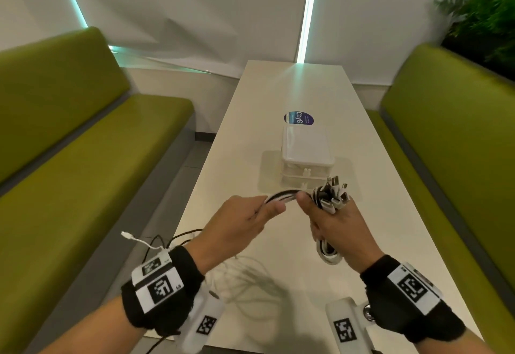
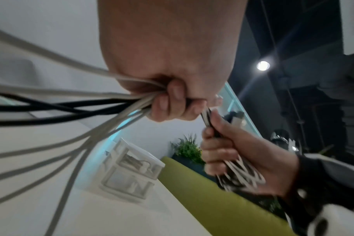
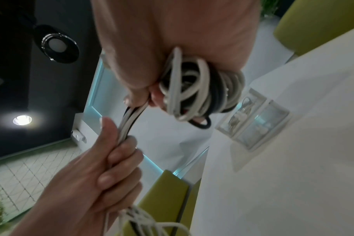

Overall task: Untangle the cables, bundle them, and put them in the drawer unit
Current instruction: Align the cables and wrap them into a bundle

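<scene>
Fingers stretch cables sideways between hands.

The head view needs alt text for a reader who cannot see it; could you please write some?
Two hands hold black and white cables above a white table: the right hand grips a coiled bundle, the left hand grips the strands running into it. A small white drawer unit stands just beyond.

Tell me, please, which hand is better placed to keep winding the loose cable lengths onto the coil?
Probably the left hand: it already grips the loose strands feeding toward the coil, while the right hand is fully occupied clamping that coil and the connector ends.
</scene>
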Demonstrator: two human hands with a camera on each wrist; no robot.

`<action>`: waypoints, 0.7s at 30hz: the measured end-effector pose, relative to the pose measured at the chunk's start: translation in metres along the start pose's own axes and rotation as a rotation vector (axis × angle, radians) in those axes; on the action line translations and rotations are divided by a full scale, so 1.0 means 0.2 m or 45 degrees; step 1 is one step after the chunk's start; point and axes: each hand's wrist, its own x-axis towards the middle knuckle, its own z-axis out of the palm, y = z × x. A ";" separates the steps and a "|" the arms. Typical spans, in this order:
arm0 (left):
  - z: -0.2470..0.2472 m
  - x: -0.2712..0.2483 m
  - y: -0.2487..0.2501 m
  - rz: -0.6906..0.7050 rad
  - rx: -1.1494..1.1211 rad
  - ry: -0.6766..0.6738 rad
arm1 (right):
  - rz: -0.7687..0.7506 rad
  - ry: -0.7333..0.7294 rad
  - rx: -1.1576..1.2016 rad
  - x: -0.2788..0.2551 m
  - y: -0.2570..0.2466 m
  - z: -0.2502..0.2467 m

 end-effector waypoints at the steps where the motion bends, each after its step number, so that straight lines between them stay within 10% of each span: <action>1: 0.03 -0.01 0.01 0.004 0.030 0.010 | 0.014 0.057 0.053 0.00 0.00 0.03; 21: 0.15 0.03 0.11 0.371 1.190 -0.469 | 0.174 -0.020 0.214 0.00 0.03 0.10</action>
